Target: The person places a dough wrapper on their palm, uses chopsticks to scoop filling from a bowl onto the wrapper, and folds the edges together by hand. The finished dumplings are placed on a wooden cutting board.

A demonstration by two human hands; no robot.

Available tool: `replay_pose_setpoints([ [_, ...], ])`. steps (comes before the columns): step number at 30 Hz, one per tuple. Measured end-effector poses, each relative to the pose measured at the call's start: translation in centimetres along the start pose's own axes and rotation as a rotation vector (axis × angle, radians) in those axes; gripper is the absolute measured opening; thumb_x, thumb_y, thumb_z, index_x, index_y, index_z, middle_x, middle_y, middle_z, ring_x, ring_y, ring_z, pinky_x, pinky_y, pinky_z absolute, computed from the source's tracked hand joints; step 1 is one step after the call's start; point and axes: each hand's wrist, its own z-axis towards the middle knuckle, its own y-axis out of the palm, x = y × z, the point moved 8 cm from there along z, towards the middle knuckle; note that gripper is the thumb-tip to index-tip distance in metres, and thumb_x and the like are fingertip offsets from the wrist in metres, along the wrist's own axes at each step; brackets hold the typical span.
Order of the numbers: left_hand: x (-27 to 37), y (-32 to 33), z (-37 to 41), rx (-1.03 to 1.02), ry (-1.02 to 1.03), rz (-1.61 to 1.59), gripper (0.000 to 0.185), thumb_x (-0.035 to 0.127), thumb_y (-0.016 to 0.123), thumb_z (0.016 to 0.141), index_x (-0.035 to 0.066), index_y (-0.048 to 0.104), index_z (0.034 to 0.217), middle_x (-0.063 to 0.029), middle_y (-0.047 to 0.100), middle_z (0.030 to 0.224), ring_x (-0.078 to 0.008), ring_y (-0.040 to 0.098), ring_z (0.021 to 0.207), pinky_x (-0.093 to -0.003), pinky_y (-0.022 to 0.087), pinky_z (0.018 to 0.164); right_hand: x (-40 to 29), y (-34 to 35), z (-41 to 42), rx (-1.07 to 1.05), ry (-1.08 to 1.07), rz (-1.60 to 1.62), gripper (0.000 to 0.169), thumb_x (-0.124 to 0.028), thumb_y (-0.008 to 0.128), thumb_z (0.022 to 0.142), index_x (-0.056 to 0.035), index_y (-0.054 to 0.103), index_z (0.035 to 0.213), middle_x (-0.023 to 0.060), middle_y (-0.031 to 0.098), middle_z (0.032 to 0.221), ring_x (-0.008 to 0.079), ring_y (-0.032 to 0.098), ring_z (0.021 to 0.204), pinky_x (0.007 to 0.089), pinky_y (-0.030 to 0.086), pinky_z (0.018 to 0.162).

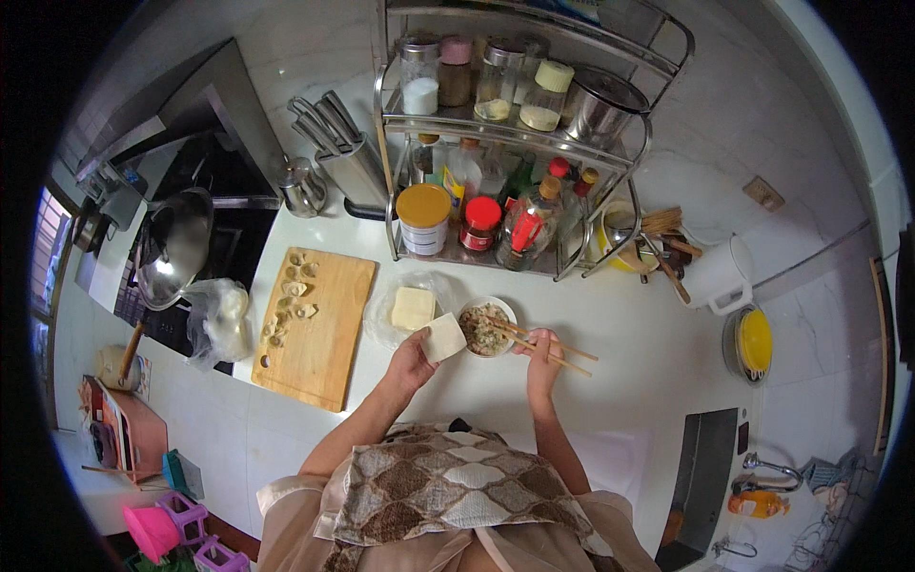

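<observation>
My left hand (413, 363) holds a square dough wrapper (444, 338) by its left edge, beside the white bowl (509, 310). Minced filling (483, 342) with green bits lies in that bowl. In my right hand (543, 350) is a pair of wooden chopsticks (565, 355), their tips in the filling. Behind my left hand, a stack of square wrappers (413, 307) rests on a clear plastic bag (377, 318). Farther left, several small folded dumplings (294, 288) sit on the upper left part of a wooden cutting board (332, 322).
A metal rack (479, 261) with jars and bottles stands behind the bowl. Left are a knife block (354, 168), a plastic bag with white contents (225, 322) and a wok (174, 250) on the stove. A white pitcher (718, 275) and a sink (697, 479) are to the right.
</observation>
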Motion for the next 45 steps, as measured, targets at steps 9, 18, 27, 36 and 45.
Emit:
replay_pose_setpoints([
  [9, 0.2, 1.1, 0.0, -0.006, -0.024, 0.023, 0.035, 0.017, 0.041, 0.097, -0.003, 0.042, 0.126, -0.016, 0.054, 0.122, -0.0288, 0.056, 0.109, -0.0396, 0.048, 0.096, -3.6, 0.1, -0.3, 0.085, 0.05, 0.223, 0.028, -0.024, 0.041, 0.099, -0.0011, 0.053, 0.088, 0.0064, 0.052, 0.074, 0.0173, 0.058, 0.055, 0.0318, 0.052, 0.055],
  [18, -1.4, 5.2, 0.6, -0.139, -0.081, -0.071, 0.036, 0.018, 0.035, 0.099, -0.005, 0.04, 0.127, -0.0193, 0.05, 0.126, -0.03, 0.053, 0.115, -0.0404, 0.046, 0.099, -1.6, 2.1, -3.2, 0.024, 0.257, 0.311, 0.031, -0.03, 0.042, 0.099, -0.0019, 0.053, 0.091, 0.0069, 0.053, 0.075, 0.0183, 0.057, 0.059, 0.0332, 0.052, 0.057],
  [27, -1.8, 4.9, 0.5, -0.125, -0.125, -0.149, 0.037, 0.019, 0.034, 0.1, -0.006, 0.04, 0.127, -0.0201, 0.05, 0.126, -0.0307, 0.054, 0.114, -0.0423, 0.047, 0.098, -4.2, 1.7, -2.9, 0.009, 0.164, 0.287, 0.03, -0.028, 0.042, 0.099, -0.0018, 0.052, 0.088, 0.0057, 0.05, 0.077, 0.0175, 0.056, 0.058, 0.0338, 0.052, 0.055],
  [36, -2.1, 4.8, 0.4, -0.188, -0.152, -0.114, 0.037, 0.017, 0.037, 0.098, -0.006, 0.039, 0.127, -0.0199, 0.051, 0.126, -0.0311, 0.054, 0.113, -0.0416, 0.047, 0.098, -4.0, 1.1, -2.8, -0.003, 0.203, 0.314, 0.027, -0.028, 0.045, 0.098, -0.0044, 0.051, 0.086, 0.004, 0.051, 0.078, 0.0175, 0.055, 0.059, 0.034, 0.051, 0.056],
  [45, 0.0, 1.6, -1.0, -0.058, -0.034, 0.095, 0.037, 0.017, 0.042, 0.096, -0.005, 0.042, 0.125, -0.0177, 0.054, 0.122, -0.0297, 0.056, 0.11, -0.0405, 0.047, 0.096, -2.9, 1.2, -0.5, 0.087, -0.027, 0.049, 0.027, -0.022, 0.042, 0.099, -0.0011, 0.052, 0.085, 0.0045, 0.051, 0.074, 0.0143, 0.055, 0.054, 0.0283, 0.05, 0.051],
])
